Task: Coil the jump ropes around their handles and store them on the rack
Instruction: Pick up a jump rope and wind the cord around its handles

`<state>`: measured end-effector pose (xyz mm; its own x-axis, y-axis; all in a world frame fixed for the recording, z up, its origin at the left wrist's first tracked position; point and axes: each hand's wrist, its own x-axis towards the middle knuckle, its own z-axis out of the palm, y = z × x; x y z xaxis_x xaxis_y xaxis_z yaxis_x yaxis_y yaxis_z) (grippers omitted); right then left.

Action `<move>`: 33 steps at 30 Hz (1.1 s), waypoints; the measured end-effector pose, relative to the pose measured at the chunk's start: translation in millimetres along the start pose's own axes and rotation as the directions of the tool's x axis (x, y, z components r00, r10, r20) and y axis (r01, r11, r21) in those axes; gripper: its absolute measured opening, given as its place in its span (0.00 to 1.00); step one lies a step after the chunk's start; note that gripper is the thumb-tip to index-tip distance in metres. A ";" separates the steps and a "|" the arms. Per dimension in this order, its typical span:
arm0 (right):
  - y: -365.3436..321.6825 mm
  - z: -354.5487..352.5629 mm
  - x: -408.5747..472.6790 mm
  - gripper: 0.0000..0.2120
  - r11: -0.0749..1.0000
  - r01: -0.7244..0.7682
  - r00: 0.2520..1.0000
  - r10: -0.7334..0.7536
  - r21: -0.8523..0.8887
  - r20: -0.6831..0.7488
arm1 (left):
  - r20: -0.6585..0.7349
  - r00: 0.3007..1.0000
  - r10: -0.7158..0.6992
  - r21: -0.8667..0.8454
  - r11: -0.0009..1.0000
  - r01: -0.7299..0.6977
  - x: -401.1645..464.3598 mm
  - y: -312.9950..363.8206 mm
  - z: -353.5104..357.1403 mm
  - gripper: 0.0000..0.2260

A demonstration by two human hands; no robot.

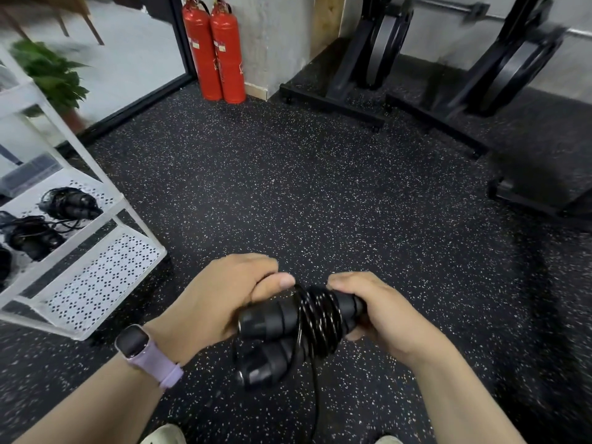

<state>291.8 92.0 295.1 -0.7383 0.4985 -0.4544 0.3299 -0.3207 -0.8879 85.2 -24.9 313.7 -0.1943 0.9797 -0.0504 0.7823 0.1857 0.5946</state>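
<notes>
Head view: both hands grip a pair of black jump rope handles (pixel 288 328) wound with cord, left hand (pixel 221 296) curled round one end, right hand (pixel 381 312) round the other, above speckled floor; coiled ropes (pixel 69 203) lie on the white rack (pixel 105 283) at left.

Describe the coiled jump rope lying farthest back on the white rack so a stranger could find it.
Find the white perforated rack at the left edge. On its shelf holding the black bundles, take the coiled jump rope nearest the potted plant. Unlike the next bundle, it lies fully in view.
</notes>
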 end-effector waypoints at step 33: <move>-4.8 39.2 22.1 0.26 0.699 0.015 0.976 0.146 0.715 -0.163 | -0.154 0.936 -0.316 -0.472 0.856 0.211 -5.2 28.5 29.0 0.12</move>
<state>250.8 73.0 292.2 -0.5764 0.5706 -0.5850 -0.2010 -0.7929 -0.5753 125.6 -22.5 307.7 -0.5198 0.8469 -0.1117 0.3495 0.3301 0.8768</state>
